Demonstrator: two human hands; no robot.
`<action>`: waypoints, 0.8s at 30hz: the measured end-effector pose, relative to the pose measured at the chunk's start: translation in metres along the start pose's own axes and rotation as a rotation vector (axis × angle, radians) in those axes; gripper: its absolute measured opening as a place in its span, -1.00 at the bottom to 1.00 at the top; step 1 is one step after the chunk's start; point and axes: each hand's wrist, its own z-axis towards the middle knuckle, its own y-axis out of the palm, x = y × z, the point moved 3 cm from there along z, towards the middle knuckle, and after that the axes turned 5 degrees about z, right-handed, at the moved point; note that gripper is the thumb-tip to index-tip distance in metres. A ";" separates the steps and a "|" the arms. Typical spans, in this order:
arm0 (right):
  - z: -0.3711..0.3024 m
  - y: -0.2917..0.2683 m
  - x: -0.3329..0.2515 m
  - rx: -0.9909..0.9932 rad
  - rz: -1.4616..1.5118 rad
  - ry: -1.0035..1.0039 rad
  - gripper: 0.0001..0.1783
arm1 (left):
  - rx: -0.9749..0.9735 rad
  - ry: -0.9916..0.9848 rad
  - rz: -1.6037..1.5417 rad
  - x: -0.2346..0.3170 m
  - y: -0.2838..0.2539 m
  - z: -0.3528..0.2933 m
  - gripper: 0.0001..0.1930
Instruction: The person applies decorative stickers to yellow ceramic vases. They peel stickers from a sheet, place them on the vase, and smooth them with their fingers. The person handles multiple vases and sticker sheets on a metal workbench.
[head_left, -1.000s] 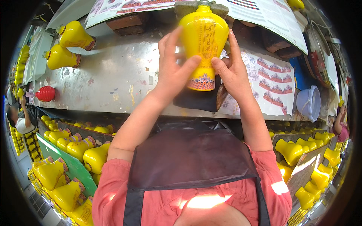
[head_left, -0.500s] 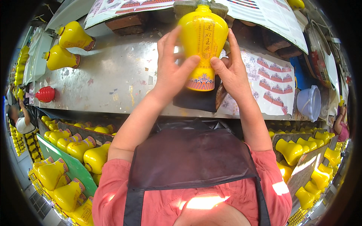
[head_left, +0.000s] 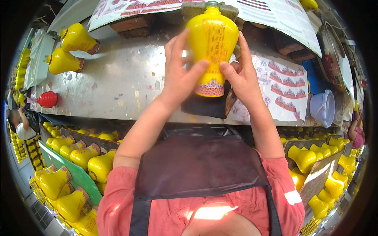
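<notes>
A glossy yellow bottle (head_left: 212,43) with a narrow neck, broad shoulders and a patterned band round its base lies between my hands, neck pointing away from me. My left hand (head_left: 179,72) grips its left side, the thumb on the narrow lower body. From the right, my right hand (head_left: 240,70) presses against it with fingers along the side and its thumb near the left one. A grey padded rest (head_left: 229,10) lies beneath the neck end. Below the base, a dark pad (head_left: 204,107) covers part of the metal table.
Two yellow bottles (head_left: 80,38) lie at the metal table's (head_left: 122,78) left, near a red ribbed container (head_left: 47,99). Printed decal sheets (head_left: 285,86) and a pale bucket (head_left: 322,108) are at right. Boards carrying several yellow bottles (head_left: 73,202) flank me; other people (head_left: 24,125) are at the edges.
The bottle has shifted very slightly toward me, and its printed column looks a little fainter. My hands have barely moved and remain on its sides.
</notes>
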 end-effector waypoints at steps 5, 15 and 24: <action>0.013 -0.027 -0.024 0.159 -0.033 -0.008 -0.49 | -0.004 0.118 0.189 0.014 -0.009 0.010 -0.17; 0.045 -0.021 -0.086 -0.052 -0.480 -0.414 -0.64 | -0.108 0.339 0.646 0.035 -0.002 0.031 -0.19; 0.053 -0.021 -0.076 -0.092 -0.713 -0.518 -0.59 | -0.101 0.332 0.655 0.031 0.003 0.032 -0.10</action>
